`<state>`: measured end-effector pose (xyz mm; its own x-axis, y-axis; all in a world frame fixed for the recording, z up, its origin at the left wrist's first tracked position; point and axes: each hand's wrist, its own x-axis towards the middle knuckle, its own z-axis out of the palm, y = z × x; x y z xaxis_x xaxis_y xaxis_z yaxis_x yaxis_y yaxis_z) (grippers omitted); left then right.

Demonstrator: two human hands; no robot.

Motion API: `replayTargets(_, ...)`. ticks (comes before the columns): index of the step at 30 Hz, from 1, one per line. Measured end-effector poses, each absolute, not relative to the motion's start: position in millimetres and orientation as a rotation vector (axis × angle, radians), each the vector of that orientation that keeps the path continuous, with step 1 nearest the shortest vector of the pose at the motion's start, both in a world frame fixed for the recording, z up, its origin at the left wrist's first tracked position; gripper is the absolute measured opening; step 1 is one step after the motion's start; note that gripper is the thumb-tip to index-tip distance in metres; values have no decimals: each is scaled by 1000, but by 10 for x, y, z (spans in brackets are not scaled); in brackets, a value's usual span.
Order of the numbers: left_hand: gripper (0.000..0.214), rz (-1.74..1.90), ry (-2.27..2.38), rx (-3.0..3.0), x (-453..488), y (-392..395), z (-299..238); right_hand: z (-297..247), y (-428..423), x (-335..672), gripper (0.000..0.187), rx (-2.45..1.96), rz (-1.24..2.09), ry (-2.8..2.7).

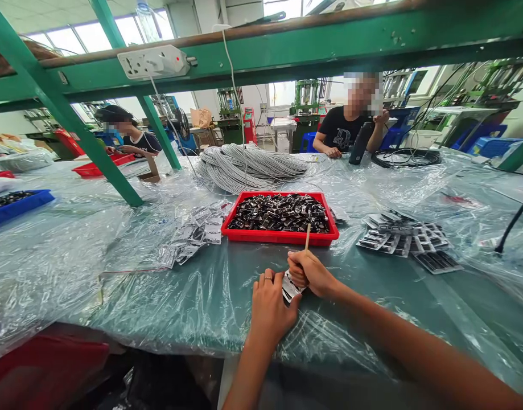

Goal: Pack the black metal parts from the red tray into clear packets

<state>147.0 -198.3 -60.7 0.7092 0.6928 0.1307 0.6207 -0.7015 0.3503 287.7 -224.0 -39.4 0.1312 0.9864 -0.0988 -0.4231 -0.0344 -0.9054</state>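
Note:
My right hand (313, 274) is closed round a thin wooden stick (308, 237), whose upper end points toward the tray. Beneath that fist lies a small silver-and-black sheet (290, 289), partly covered by both hands. My left hand (270, 304), with a ring on one finger, grips the sheet's left side against the table. Just beyond the hands stands a red tray (282, 236) full of small black parts with shiny metal (278, 212). Similar flat sheets lie in a loose pile (197, 233) left of the tray and in overlapping rows (402, 234) to its right.
Clear plastic film (159, 307) covers the green table. Behind the tray lies a big coil of grey cable (252, 168). A green frame (90, 148) with a power strip (154, 61) spans overhead. Two people sit across the table. A blue tray (22, 208) is far left.

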Motion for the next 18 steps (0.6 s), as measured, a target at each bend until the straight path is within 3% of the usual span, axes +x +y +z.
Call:
replayTargets(9,50,414,1055,2651,1636,-1994,-564,-377,-2041,3158,52,-879,1022,-624)
replayTargets(14,31,429,1007,2605,1735,-1951,-653,-489,-1971,3053,51,-883,964,-637)
replayTargets(18,30,461,1033,2592,1710,-1964,-668,-490,-2067,2973,50,-948,1036,-661)
